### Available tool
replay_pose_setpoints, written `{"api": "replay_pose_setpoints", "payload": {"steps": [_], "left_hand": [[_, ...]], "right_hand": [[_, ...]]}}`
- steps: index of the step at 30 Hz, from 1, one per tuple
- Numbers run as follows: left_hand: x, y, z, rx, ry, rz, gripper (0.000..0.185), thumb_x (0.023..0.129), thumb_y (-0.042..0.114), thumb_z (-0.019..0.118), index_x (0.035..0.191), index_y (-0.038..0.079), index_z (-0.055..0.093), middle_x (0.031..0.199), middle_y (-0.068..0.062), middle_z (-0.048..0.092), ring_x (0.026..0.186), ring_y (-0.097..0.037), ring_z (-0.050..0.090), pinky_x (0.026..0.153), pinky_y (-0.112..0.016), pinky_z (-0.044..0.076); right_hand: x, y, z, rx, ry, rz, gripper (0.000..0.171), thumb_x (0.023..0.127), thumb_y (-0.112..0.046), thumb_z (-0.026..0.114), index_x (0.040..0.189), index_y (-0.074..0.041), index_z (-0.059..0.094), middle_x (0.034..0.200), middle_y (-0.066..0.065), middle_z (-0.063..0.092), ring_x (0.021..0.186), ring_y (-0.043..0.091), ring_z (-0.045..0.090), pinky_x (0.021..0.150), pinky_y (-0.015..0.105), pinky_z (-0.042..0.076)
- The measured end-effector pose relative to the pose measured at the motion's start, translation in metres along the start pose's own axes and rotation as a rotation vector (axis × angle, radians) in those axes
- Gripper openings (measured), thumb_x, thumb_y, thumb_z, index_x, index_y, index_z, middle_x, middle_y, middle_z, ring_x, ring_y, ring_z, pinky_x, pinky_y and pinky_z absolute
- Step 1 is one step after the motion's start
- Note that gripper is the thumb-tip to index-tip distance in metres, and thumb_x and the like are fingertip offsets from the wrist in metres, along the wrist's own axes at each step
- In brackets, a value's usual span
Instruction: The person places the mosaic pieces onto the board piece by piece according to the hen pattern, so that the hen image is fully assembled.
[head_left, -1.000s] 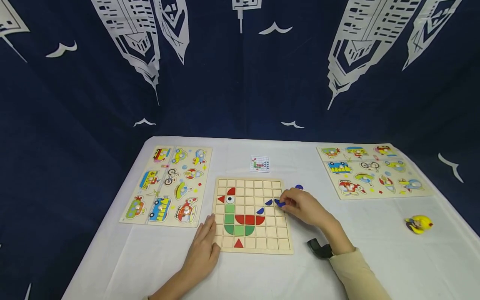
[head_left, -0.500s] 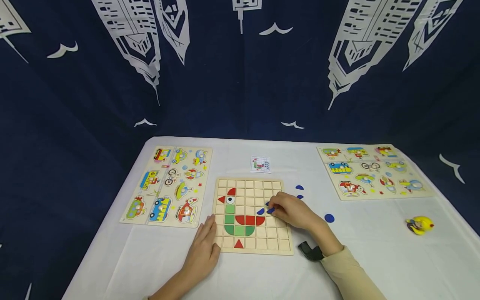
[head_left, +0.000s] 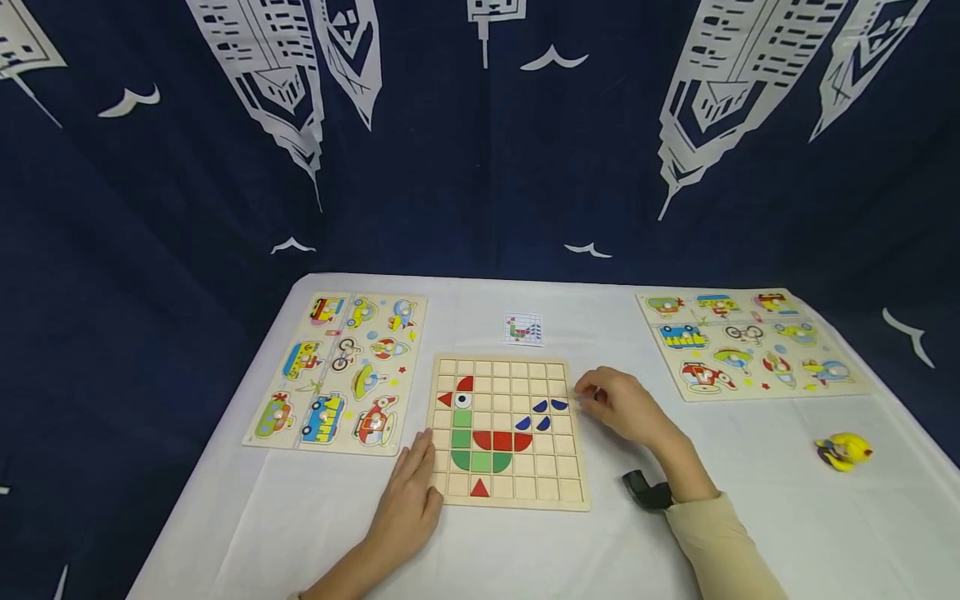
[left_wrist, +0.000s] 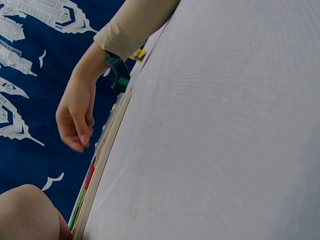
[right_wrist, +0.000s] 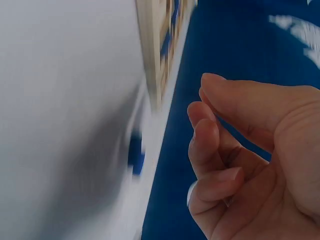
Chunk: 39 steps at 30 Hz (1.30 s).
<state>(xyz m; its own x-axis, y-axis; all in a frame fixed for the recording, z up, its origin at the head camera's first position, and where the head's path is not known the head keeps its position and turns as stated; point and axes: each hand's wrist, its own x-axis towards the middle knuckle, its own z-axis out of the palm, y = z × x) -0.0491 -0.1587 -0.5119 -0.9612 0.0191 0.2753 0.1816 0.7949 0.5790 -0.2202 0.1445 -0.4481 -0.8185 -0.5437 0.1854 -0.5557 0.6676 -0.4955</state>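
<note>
Left hand [head_left: 408,500] flat on table [head_left: 750,533], fingertips touching puzzle board [head_left: 504,432] corner. Right hand [head_left: 622,406] just beside board's right edge, fingers loosely curled, empty. Blue pieces [head_left: 542,414] sit in board.

A dark blue curtain [head_left: 480,167] printed with white skyscrapers and small white birds hangs behind the hands and closes off the whole back and both sides of the scene. Below it stands a surface [head_left: 787,517] covered by a white cloth, whose far edge meets the curtain well beyond the hands. The light is even and casts only soft shadows.
</note>
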Motion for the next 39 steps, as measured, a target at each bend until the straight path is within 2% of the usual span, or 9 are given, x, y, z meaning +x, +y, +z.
{"api": "replay_pose_setpoints", "payload": {"steps": [5,9,15,23,28,32,39], "left_hand": [[0.000,0.001,0.000,0.000,-0.003,-0.003,0.056,0.082,-0.002,0.056,0.135,-0.017,0.046,0.154,-0.020,0.037,0.144,-0.035,0.033,0.117,-0.051,0.024],[0.000,0.002,0.000,-0.005,-0.006,-0.006,0.057,0.082,-0.002,0.055,0.135,-0.017,0.045,0.154,-0.021,0.036,0.144,-0.036,0.033,0.118,-0.050,0.022],[-0.001,0.002,0.000,-0.012,-0.013,-0.011,0.057,0.083,-0.002,0.055,0.136,-0.017,0.044,0.155,-0.020,0.035,0.145,-0.035,0.032,0.120,-0.047,0.019],[0.000,0.002,0.000,-0.014,-0.007,-0.005,0.056,0.083,-0.002,0.055,0.136,-0.018,0.044,0.155,-0.021,0.035,0.145,-0.036,0.032,0.118,-0.050,0.021],[-0.001,0.002,0.000,-0.010,0.000,-0.003,0.056,0.082,-0.002,0.055,0.135,-0.018,0.045,0.154,-0.021,0.036,0.145,-0.036,0.032,0.121,-0.043,0.018],[-0.001,0.002,0.000,-0.006,0.004,0.001,0.056,0.082,-0.002,0.055,0.135,-0.018,0.046,0.154,-0.021,0.037,0.144,-0.035,0.033,0.121,-0.044,0.019],[0.000,0.001,0.000,-0.007,0.001,-0.001,0.056,0.082,-0.002,0.055,0.135,-0.017,0.046,0.154,-0.020,0.037,0.144,-0.035,0.033,0.120,-0.044,0.019]], "right_hand": [[-0.006,0.023,-0.018,-0.039,0.078,0.111,0.014,0.083,-0.002,0.071,0.097,-0.003,0.071,0.087,0.006,0.067,0.072,0.014,0.052,0.062,0.026,0.045],[-0.008,0.032,-0.019,-0.047,0.088,0.153,0.014,0.082,-0.001,0.071,0.096,-0.003,0.071,0.086,0.007,0.066,0.071,0.016,0.052,0.062,0.027,0.044],[-0.006,0.031,-0.008,-0.031,0.030,0.185,0.010,0.084,-0.009,0.072,0.093,-0.006,0.070,0.080,0.002,0.061,0.070,0.014,0.049,0.062,0.028,0.041],[-0.003,0.032,0.004,-0.052,0.048,0.212,0.021,0.080,-0.018,0.078,0.094,-0.005,0.069,0.079,0.002,0.059,0.070,0.015,0.050,0.062,0.028,0.040],[-0.001,0.032,0.009,-0.079,0.061,0.213,0.018,0.081,-0.016,0.075,0.094,-0.006,0.067,0.078,0.003,0.057,0.069,0.015,0.049,0.060,0.028,0.038],[-0.001,0.033,0.010,-0.097,0.065,0.217,0.013,0.082,-0.010,0.071,0.094,-0.008,0.067,0.079,0.003,0.057,0.070,0.017,0.049,0.060,0.029,0.038],[-0.002,0.033,0.010,-0.093,0.068,0.258,0.021,0.083,-0.006,0.067,0.104,-0.003,0.067,0.084,0.008,0.060,0.073,0.019,0.054,0.061,0.031,0.042]]}}
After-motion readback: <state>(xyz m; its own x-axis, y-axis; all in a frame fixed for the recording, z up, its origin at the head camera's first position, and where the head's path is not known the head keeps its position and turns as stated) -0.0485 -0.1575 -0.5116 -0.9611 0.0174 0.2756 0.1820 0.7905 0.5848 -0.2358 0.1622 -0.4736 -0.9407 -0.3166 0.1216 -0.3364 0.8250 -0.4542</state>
